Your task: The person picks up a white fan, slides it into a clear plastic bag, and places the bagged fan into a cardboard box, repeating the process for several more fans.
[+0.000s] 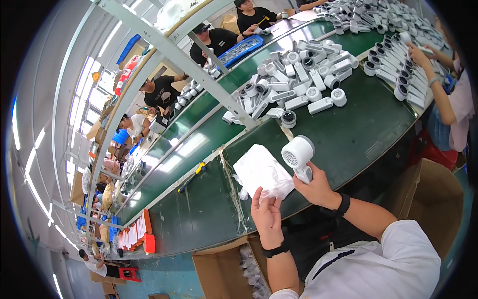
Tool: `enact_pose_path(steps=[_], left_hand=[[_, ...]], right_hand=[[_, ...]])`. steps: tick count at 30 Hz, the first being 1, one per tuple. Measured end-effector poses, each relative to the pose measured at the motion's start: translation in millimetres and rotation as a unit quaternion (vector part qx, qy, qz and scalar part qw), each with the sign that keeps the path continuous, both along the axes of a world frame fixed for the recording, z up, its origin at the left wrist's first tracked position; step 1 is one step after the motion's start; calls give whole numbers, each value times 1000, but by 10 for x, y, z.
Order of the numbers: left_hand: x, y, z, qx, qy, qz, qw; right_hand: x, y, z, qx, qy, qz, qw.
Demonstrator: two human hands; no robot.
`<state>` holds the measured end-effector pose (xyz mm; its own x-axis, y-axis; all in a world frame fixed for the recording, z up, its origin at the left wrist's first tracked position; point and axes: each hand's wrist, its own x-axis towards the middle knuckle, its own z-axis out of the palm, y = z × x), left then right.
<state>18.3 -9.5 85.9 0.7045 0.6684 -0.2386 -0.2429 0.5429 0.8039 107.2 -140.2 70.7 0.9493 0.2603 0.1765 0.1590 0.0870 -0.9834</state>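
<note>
My right hand [318, 187] is closed round the short handle of a white handheld fan [298, 151], whose round head with a vented grille points up and to the left. Just left of it, a stack of thin white plastic bags [260, 167] lies on the green bench. At the near edge of that stack, my left hand [266, 214] has its fingers curled against the loose film and seems to grip a plastic bag; its thumb is hard to make out. Black bands circle both wrists.
A heap of similar white fans [298, 74] covers the green bench [368, 129] further off. A yellow-black cutter knife [191, 177] lies left. Metal posts [184, 65] rise beyond the bags. Cardboard boxes [219, 271] stand below the near edge. Co-workers sit across and at right.
</note>
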Motion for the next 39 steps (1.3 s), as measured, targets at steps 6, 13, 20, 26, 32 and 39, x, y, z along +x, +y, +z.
enact_pose_path(steps=[6,13,20,26,32,39], left_hand=[[22,56,-83,39,-41,30,998],[97,-26,-51,159,35,19,986],[34,-77,98,209,64,-76,973],[-76,139,11,247,29,-148,957],[-72,87,32,453,75,-31,888],[-63,-15,41,508,96,10,856]], right_hand=[[73,-290,159,25,-146,103,984],[178,-908,616,-148,-75,433,886],[259,-776,719,-303,-59,473,825],[459,-597,290,-250,-147,513,808],[276,-584,430,-315,-94,429,841],[121,-539,194,-265,-22,317,910]])
